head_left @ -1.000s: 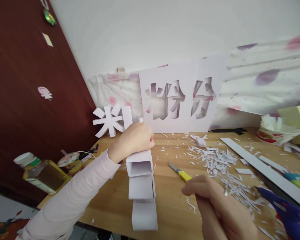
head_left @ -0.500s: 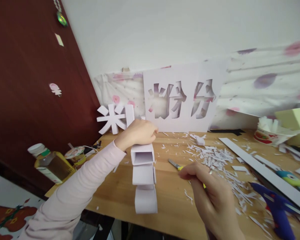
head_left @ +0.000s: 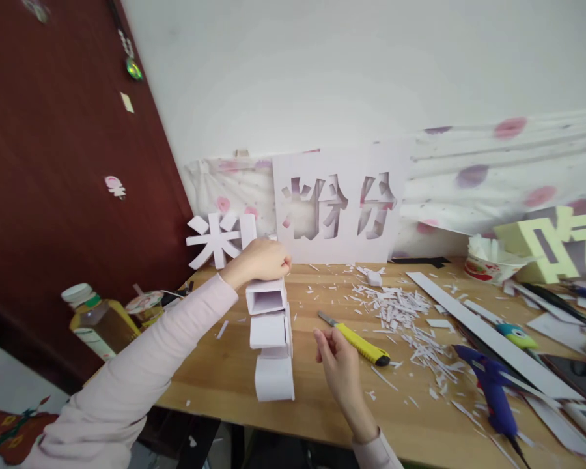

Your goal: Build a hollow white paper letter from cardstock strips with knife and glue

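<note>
A white 3D foam-board character piece stands on the wooden table, with box-like sections running toward me. My left hand is closed over its far end; the fingertips on the far side are hidden. To the right of the piece, my right hand is in the air with its fingers curled in toward the thumb. Whether anything small is between them I cannot make out. Just beyond that hand lies a yellow utility knife, its blade out and pointing left.
White scraps litter the table's right side, near long white strips and a blue glue gun. Behind stand a finished white character and a cut-out board. A bottle stands left, a paper bowl right.
My right hand has moved left, away from over the knife and closer to the white piece, leaving the knife in full view. My left hand keeps its hold. The view has turned slightly right.
</note>
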{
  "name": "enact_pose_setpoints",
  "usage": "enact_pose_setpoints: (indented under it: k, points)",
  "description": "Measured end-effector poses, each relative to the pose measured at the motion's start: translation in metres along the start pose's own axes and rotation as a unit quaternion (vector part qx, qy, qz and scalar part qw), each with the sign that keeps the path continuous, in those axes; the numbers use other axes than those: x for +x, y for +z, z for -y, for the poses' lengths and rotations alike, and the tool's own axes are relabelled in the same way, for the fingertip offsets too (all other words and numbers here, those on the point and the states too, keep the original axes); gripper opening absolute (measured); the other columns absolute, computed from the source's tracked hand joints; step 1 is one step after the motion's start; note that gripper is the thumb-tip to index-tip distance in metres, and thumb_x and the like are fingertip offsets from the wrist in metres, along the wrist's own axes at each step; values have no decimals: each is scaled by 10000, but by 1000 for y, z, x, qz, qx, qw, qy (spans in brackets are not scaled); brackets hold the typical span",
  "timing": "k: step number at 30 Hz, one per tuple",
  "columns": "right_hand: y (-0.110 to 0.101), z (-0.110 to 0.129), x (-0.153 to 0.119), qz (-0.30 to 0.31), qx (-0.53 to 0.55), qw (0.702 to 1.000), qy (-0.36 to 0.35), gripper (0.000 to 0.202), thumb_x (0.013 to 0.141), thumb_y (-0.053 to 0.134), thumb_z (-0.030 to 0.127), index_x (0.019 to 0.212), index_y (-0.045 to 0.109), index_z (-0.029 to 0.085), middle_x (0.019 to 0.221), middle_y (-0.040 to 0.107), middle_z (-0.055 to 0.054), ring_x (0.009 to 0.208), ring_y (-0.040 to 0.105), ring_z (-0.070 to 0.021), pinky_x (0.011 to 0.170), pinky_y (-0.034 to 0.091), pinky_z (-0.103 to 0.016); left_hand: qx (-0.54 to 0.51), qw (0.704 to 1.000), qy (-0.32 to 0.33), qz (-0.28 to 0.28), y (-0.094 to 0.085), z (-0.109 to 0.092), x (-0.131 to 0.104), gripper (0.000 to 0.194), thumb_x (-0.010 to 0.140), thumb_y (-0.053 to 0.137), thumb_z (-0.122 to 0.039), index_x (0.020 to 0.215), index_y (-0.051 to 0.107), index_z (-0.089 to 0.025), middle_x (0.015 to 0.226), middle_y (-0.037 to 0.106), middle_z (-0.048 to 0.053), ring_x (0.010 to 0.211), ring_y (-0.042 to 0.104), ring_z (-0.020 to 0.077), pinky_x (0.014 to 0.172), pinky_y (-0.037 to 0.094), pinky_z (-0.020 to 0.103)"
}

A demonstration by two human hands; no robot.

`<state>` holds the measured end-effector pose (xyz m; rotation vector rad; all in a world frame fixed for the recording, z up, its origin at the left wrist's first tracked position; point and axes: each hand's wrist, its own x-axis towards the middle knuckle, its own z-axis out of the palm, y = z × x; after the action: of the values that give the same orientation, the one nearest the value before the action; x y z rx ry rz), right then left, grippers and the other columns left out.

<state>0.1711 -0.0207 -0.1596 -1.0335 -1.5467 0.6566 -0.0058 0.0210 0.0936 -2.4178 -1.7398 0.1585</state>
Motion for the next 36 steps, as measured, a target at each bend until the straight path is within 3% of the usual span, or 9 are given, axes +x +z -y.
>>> enact_pose_setpoints:
  k: [4, 8, 17, 26, 36]
  points:
    - [13, -34, -11, 13, -44, 997, 63, 268, 1046, 605, 399, 941, 665, 159, 757, 643, 40, 548, 574, -86, 533, 520, -235, 1, 1000, 3, 5, 0, 0, 2, 284, 980, 658, -377, 1178, 682, -175, 1232, 699, 92, 1096, 684, 243, 958, 579, 480]
    - [22, -47, -22, 47, -90, 991, 91, 260, 1031, 625, 405, 1000, 687, 155, 864, 690, 11, 668, 656, -127, 619, 575, -279, 1, 1000, -4, 10, -2, -1, 1, 267, 982, 655, -377, 1151, 691, -174, 1207, 708, 86, 1087, 687, 240, 958, 578, 477]
    - [24, -34, -27, 143, -138, 976, 86, 236, 1034, 622, 392, 1068, 698, 171, 990, 728, -34, 808, 703, -166, 743, 608, -343, 3, 1000, -22, 6, -3, 3, -7, 243, 985, 647, -384, 1094, 706, -175, 1174, 720, 77, 1076, 687, 236, 972, 566, 478]
    - [23, -18, -25, 186, -154, 967, 80, 218, 1030, 632, 385, 1058, 703, 181, 1003, 732, -33, 833, 709, -168, 776, 609, -355, -7, 999, -31, 6, 1, 22, -13, 232, 990, 630, -391, 1033, 728, -186, 1157, 730, 67, 1069, 681, 235, 984, 542, 475]
    - [20, -14, -25, 211, -170, 960, 67, 219, 1030, 633, 379, 1066, 700, 174, 1003, 732, -35, 837, 711, -170, 778, 610, -361, -4, 1000, -20, 8, 1, 21, -14, 238, 988, 635, -394, 1053, 717, -180, 1163, 723, 73, 1072, 679, 234, 990, 542, 480]
